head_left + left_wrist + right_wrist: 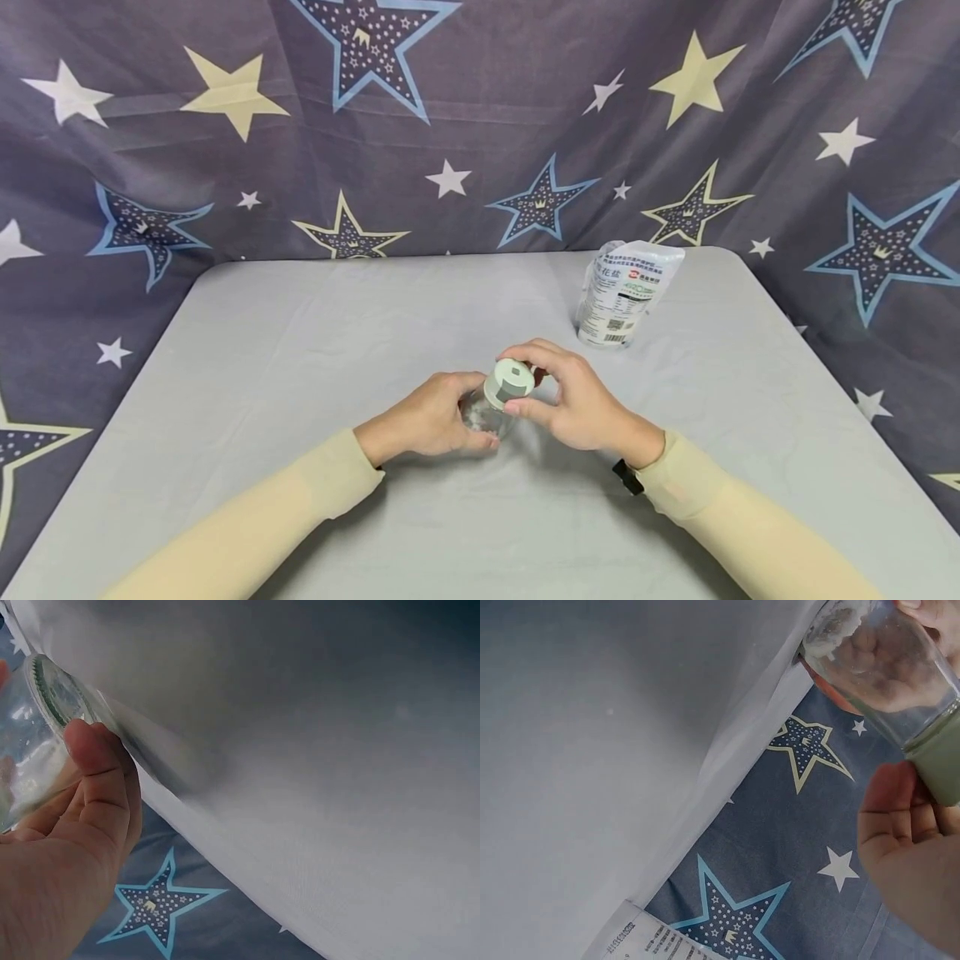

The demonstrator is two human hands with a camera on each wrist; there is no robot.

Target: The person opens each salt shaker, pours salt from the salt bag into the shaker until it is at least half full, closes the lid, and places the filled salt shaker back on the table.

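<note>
Between the hands is a clear glass jar (477,416) with a pale green cap (512,380), which has a grey patch on its top. My left hand (429,417) grips the glass body, its fingers and thumb on opposite sides. The right hand (579,402) pinches the cap's rim between thumb and fingers. Some white stuff lies near the base of the glass (885,671) in the right wrist view. From the left wrist the ribbed jar bottom (56,694) shows beside the left fingertips. Whether the base touches the table cannot be told.
Behind the right hand a white printed pouch (626,296) stands upright on the table; its corner (649,937) also shows in the right wrist view. A pale grey cloth covers the table (337,325). Beyond the far edge hangs a dark curtain (480,125) with stars.
</note>
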